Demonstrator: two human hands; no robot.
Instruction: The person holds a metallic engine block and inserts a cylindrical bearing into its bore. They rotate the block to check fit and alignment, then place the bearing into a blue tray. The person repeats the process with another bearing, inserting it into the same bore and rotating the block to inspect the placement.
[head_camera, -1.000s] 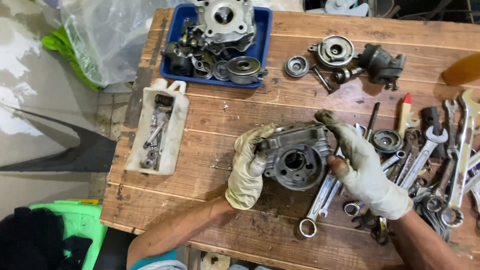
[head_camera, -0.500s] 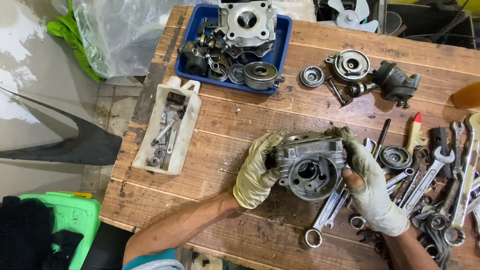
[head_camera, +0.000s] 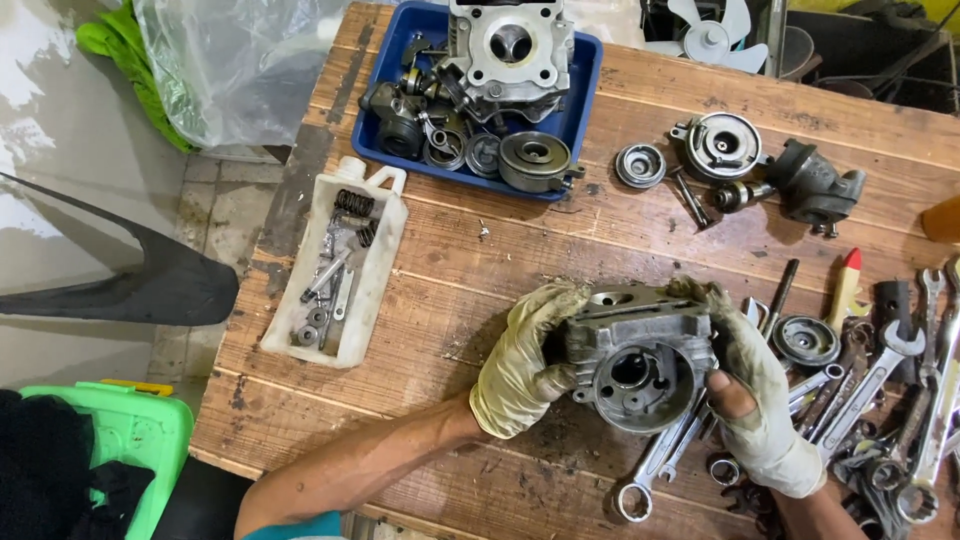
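Clearly heavy and rigid, the grey cast engine housing (head_camera: 640, 365) sits gripped between both gloved hands just below the blue tray (head_camera: 580, 90): left hand (head_camera: 525, 365) clamped on its side, right hand (head_camera: 750, 395) clasping the opposite edge. Oily metal looks slippery; the thick outer rims offer the safest hold.

Surface: worn wooden planks (head_camera: 480, 290), stained and scratched.
Floor: pale grey concrete (head_camera: 70, 130), blotchy and wet-looking.
Left edge: clear plastic bag (head_camera: 240, 70), green crate (head_camera: 130, 440).
Light: soft, even daylight.
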